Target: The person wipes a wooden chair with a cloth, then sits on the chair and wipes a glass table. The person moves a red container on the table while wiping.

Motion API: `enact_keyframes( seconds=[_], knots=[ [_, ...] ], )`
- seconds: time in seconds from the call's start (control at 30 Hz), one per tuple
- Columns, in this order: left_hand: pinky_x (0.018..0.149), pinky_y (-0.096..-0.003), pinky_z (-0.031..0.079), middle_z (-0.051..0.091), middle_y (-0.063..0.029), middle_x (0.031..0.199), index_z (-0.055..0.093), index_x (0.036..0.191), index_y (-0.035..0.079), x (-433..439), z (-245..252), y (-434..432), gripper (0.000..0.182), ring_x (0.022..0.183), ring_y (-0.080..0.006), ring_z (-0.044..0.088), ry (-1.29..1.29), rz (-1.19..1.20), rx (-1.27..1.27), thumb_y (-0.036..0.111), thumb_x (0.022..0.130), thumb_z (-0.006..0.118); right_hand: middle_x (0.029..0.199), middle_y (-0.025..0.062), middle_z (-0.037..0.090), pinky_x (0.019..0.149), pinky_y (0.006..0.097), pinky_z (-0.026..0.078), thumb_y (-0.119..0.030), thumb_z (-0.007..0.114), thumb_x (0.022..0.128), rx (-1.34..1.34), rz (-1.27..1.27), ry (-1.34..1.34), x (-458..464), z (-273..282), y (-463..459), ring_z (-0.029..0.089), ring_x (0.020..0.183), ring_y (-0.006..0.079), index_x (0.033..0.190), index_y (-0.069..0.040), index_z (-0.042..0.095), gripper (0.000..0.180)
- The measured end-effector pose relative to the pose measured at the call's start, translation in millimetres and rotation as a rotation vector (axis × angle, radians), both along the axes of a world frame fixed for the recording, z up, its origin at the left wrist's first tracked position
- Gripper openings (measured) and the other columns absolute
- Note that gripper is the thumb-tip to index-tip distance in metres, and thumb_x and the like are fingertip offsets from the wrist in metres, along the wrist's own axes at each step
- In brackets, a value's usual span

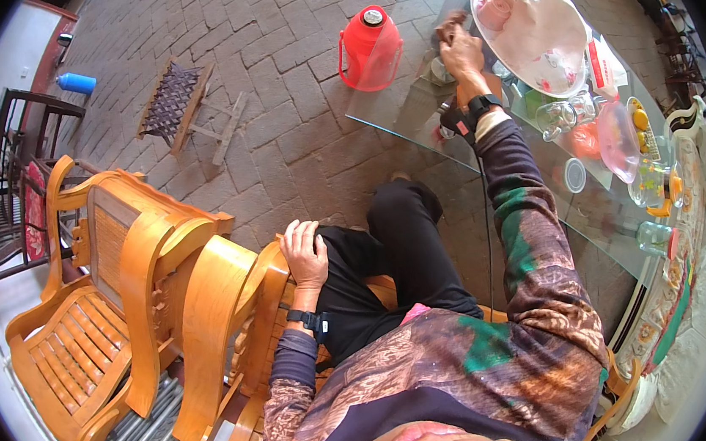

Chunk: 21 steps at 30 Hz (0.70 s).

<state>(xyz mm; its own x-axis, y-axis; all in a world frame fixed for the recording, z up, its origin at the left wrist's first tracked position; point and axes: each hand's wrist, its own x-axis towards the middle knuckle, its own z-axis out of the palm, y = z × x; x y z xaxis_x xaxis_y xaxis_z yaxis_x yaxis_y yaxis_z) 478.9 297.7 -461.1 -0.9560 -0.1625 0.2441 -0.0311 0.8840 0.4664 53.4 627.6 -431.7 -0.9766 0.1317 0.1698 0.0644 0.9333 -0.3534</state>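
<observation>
My right hand (463, 53) reaches out over the glass table (583, 224), its fingers closed on a crumpled brown cloth (453, 24). Just to the right of that hand lies a large pale cover (532, 31) with pinkish shapes showing through it. My left hand (303, 251) rests on the end of a wooden chair's armrest (271, 263), beside my knee, with nothing seen in it. Glass mugs (557, 119), a pink plastic bowl (617, 141) and a clear jug (649, 182) stand farther right on the table.
A red thermos jug (370, 50) stands at the table's left corner, partly seen through the glass. A folding stool (179, 103) is on the brick floor. Wooden armchairs (78, 349) fill the left side. A jar with a red lid (656, 239) sits near the table's right edge. A dark cable hangs from my right wrist.
</observation>
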Motion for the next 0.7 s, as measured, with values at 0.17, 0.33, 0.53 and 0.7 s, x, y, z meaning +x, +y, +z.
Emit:
enact_keyframes(
  seconds=[0.17, 0.33, 0.53, 0.7],
  knots=[
    [0.107, -0.0462, 0.036, 0.064, -0.0079, 0.116, 0.068, 0.111, 0.008, -1.8, 0.9, 2.1, 0.029, 0.124, -0.0301, 0.052, -0.015, 0.001, -0.002, 0.011, 0.083, 0.065, 0.117, -0.0002, 0.068, 0.087, 0.0467, 0.053, -0.02, 0.055, 0.093, -0.054, 0.371, 0.14, 23.5, -2.0, -97.8, 0.059, 0.109, 0.0352, 0.111, -0.022, 0.067, 0.021],
    [0.107, -0.0464, 0.036, 0.065, -0.0085, 0.116, 0.068, 0.11, 0.007, 1.5, 1.7, 3.3, 0.028, 0.124, -0.0312, 0.052, -0.012, 0.017, -0.02, 0.012, 0.083, 0.065, 0.124, -0.0002, 0.066, 0.085, 0.0431, 0.055, -0.008, 0.069, 0.077, -0.18, 0.737, 0.16, 131.7, 7.3, -134.8, 0.059, 0.11, 0.0283, 0.121, -0.021, 0.067, 0.046],
    [0.107, -0.0466, 0.037, 0.066, -0.0101, 0.115, 0.068, 0.11, 0.008, 6.3, -3.5, 1.2, 0.028, 0.123, -0.032, 0.053, 0.037, 0.005, -0.04, 0.013, 0.082, 0.067, 0.134, -0.0002, 0.061, 0.091, 0.0427, 0.05, -0.002, 0.071, 0.069, -0.189, 0.619, 0.148, 209.9, 18.1, -75.2, 0.057, 0.113, 0.0281, 0.126, -0.016, 0.064, 0.059],
    [0.108, -0.0466, 0.037, 0.066, -0.0101, 0.116, 0.068, 0.111, 0.008, 10.7, -8.4, 1.1, 0.03, 0.123, -0.0309, 0.053, 0.039, 0.011, -0.045, 0.013, 0.082, 0.068, 0.129, 0.0073, 0.065, 0.099, 0.0405, 0.048, 0.004, 0.066, 0.073, -0.211, 0.342, 0.264, 263.5, 8.1, 23.6, 0.058, 0.114, 0.0325, 0.125, -0.011, 0.065, 0.054]
  ],
)
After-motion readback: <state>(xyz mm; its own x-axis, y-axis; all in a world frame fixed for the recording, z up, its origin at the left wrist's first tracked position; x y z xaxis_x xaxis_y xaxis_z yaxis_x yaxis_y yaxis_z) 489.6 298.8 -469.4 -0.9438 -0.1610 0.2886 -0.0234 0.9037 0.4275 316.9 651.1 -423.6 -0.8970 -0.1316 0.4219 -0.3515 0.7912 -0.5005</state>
